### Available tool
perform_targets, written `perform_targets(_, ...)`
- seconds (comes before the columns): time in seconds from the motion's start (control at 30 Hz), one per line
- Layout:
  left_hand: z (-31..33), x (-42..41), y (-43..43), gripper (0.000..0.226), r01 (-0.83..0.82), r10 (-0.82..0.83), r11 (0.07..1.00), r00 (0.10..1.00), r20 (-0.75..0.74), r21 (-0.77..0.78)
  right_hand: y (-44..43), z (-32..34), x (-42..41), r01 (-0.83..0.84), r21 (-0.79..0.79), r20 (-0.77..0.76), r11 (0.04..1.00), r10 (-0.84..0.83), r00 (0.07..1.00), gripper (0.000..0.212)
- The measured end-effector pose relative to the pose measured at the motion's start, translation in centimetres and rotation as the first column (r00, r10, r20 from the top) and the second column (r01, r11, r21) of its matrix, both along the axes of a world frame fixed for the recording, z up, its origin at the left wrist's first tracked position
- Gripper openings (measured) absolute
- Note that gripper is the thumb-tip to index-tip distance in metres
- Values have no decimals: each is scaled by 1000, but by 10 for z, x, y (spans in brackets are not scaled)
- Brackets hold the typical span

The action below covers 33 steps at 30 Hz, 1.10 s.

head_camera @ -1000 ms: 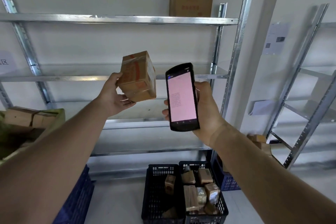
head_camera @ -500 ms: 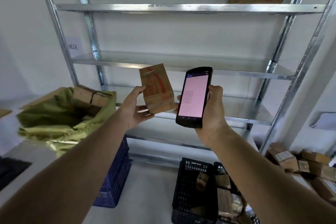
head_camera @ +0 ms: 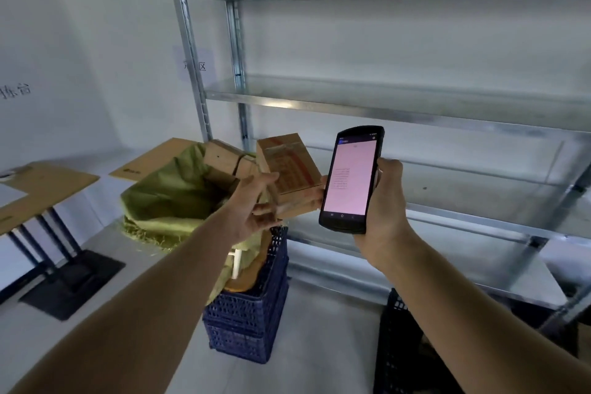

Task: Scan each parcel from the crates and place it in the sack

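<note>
My left hand (head_camera: 252,205) holds a small brown cardboard parcel (head_camera: 289,171) with red print, tilted, just right of the sack's mouth. The yellow-green woven sack (head_camera: 166,198) stands open on stacked blue crates (head_camera: 252,307), and other brown parcels (head_camera: 224,158) show inside it. My right hand (head_camera: 383,205) grips a black handheld scanner (head_camera: 351,179) upright beside the parcel, its screen glowing pink. At the lower right the edge of a black crate (head_camera: 396,345) is visible; its contents are out of view.
A metal shelving rack (head_camera: 383,109) with bare shelves fills the right and back. On the left stand tables with cardboard sheets (head_camera: 41,189) on top and dark legs. Paper signs hang on the white wall (head_camera: 64,41).
The view has swung left, bringing the sack toward the centre. My left hand has carried the parcel down and closer to the sack's mouth. The scanner stays upright in my right hand.
</note>
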State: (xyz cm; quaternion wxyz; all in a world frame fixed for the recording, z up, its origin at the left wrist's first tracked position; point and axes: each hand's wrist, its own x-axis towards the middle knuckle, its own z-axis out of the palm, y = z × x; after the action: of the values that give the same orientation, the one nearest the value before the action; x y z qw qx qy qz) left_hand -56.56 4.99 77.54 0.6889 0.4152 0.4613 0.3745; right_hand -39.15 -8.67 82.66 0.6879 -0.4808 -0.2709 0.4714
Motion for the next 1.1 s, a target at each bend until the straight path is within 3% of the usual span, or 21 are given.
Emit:
perform_targets(0.33,-37,-77,129,67,-154,154,988,986,-65,-6,142,-30,-54,-65,-71,-69,995,60,996,57)
perform_targets(0.5,-60,-83,207,40,-187,188,982,972,-138,21,238,-56,-50,-46,-94,-68,994,40,997,68)
perform_targets(0.6,-78,-82,254,36,-225,221,974,958,-181,-2,297,-71,-41,-50,-115,-69,992,42,997,72)
perform_targets(0.9,-140,-67,357,37,-211,163,964,949,-271,-162,411,-105,-11,-30,-171,-141,985,5,990,70)
perform_targets(1.1,-191,-48,408,34,-48,-28,973,946,-323,-224,448,-129,-1,10,-255,-128,967,-45,991,56)
